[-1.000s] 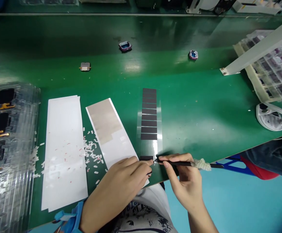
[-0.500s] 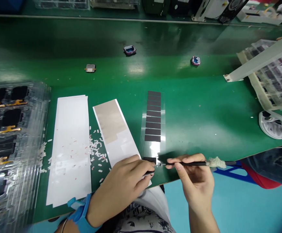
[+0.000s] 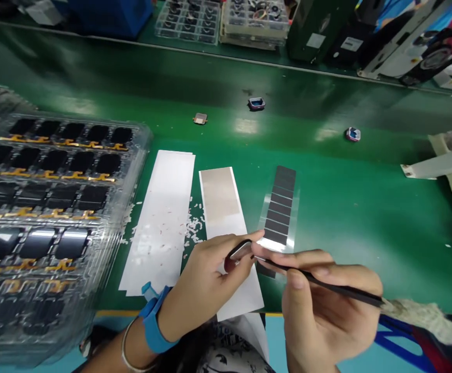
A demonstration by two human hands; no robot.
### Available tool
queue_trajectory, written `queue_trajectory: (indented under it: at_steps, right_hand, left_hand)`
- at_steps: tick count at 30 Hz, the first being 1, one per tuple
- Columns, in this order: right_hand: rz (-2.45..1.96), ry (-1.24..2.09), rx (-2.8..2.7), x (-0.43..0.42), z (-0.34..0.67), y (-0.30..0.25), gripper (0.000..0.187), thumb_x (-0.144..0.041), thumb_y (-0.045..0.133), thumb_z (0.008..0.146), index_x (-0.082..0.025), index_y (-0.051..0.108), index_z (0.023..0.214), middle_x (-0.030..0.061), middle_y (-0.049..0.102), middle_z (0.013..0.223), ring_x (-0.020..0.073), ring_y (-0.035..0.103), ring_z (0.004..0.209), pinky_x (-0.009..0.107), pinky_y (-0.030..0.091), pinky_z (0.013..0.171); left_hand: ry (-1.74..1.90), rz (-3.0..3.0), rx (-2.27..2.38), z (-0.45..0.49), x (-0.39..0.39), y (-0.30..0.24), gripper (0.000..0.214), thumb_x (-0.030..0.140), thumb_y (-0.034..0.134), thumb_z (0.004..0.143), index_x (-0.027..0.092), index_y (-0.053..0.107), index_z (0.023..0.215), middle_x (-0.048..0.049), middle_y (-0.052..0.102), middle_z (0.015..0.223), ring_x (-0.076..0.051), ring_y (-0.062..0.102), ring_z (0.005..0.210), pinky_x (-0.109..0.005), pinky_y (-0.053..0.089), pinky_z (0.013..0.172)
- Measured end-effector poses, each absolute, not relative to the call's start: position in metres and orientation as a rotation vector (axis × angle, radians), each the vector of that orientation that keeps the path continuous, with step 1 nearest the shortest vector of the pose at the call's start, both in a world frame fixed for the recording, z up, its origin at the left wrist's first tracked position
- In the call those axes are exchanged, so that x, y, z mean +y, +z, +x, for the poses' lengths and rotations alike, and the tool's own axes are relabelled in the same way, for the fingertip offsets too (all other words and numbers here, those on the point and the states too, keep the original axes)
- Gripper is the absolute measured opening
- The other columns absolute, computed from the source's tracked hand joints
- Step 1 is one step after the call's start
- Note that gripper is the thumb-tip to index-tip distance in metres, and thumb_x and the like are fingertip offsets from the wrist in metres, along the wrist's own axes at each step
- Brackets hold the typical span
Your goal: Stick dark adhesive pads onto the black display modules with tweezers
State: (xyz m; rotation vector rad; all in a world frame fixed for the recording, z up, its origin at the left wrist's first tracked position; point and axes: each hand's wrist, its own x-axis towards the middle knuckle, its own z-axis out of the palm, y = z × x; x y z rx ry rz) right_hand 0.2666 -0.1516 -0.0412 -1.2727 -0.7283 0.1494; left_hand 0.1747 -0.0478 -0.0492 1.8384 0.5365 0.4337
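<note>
Right hand (image 3: pixel 327 311): closed around black tweezers (image 3: pixel 329 285); their tips meet the piece.
Left hand (image 3: pixel 206 280): thumb and forefinger pinch a small dark piece (image 3: pixel 240 251), held above the table (image 3: pixel 346 207).
Change: a second ago I had both hands low at the strip's near end. Now the piece is up and clear of it, so I judge it peeled free.
Piece: thin, with rounded corners and a glossy face, held over the near sheet (image 3: pixel 226 207).
Strip (image 3: pixel 281 210): clear film with a row of black pads, just beyond the hands.
Tray (image 3: pixel 132 171): on the left, holding dark parts.
Far: three small parts, well apart.
</note>
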Motion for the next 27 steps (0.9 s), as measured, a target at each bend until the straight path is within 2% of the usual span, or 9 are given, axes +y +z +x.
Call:
queue_trajectory:
  at_steps: [5,10,16,22,24,27]
  right_hand:
    - [-1.223,0.123,-0.76,-0.138,0.264,-0.044,0.032,0.008,0.054,0.083,-0.018,0.053,0.102,0.0035,0.068,0.085,0.0185,0.071,0.083,0.039,0.066,0.076]
    - [-1.26,0.099,-0.753,-0.132,0.261,-0.047,0.032,0.007,0.055,0.082,-0.019,0.053,0.1,0.0017,0.066,0.082,0.0188,0.071,0.081,0.038,0.065,0.073]
    - [-1.322,0.147,-0.735,-0.127,0.265,-0.047,0.026,0.001,0.057,0.086,-0.021,0.051,0.098,0.002,0.066,0.081,0.0173,0.071,0.08,0.036,0.065,0.072]
    - [-1.308,0.2,-0.735,-0.125,0.265,-0.049,0.024,-0.001,0.056,0.088,-0.022,0.051,0.099,0.0026,0.069,0.087,0.0205,0.072,0.089,0.039,0.065,0.074]
    - [-1.264,0.199,-0.739,-0.125,0.264,-0.05,0.025,0.0,0.056,0.088,-0.022,0.052,0.099,0.0025,0.07,0.087,0.0203,0.072,0.089,0.041,0.065,0.076]
    - [-1.199,0.195,-0.756,-0.125,0.264,-0.052,0.028,0.003,0.054,0.087,-0.021,0.052,0.1,0.0025,0.07,0.087,0.0201,0.072,0.087,0.043,0.066,0.076]
  left_hand:
    - [0.508,1.821,0.549,0.175,-0.044,-0.052,0.03,0.016,0.052,0.094,0.023,0.064,0.12,0.0013,0.068,0.087,-0.01,0.058,0.068,-0.02,0.047,0.06]
    - [0.57,1.817,0.524,0.176,-0.041,-0.056,0.026,0.017,0.048,0.097,0.02,0.063,0.118,-0.0017,0.069,0.093,-0.012,0.064,0.083,-0.023,0.05,0.072]
    - [0.495,1.813,0.585,0.175,-0.04,-0.058,0.027,0.021,0.052,0.095,0.019,0.062,0.121,-0.0036,0.072,0.096,-0.012,0.064,0.072,-0.023,0.051,0.063]
    - [0.529,1.827,0.595,0.173,-0.04,-0.06,0.027,0.022,0.051,0.096,0.02,0.063,0.12,-0.0055,0.071,0.106,-0.016,0.066,0.09,-0.028,0.054,0.077]
    - [0.559,1.856,0.604,0.173,-0.04,-0.062,0.028,0.02,0.05,0.096,0.021,0.063,0.121,-0.005,0.071,0.101,-0.016,0.065,0.087,-0.027,0.053,0.074]
    - [0.603,1.926,0.639,0.174,-0.041,-0.065,0.032,0.018,0.048,0.096,0.023,0.063,0.123,-0.0027,0.067,0.087,-0.014,0.061,0.072,-0.026,0.049,0.064]
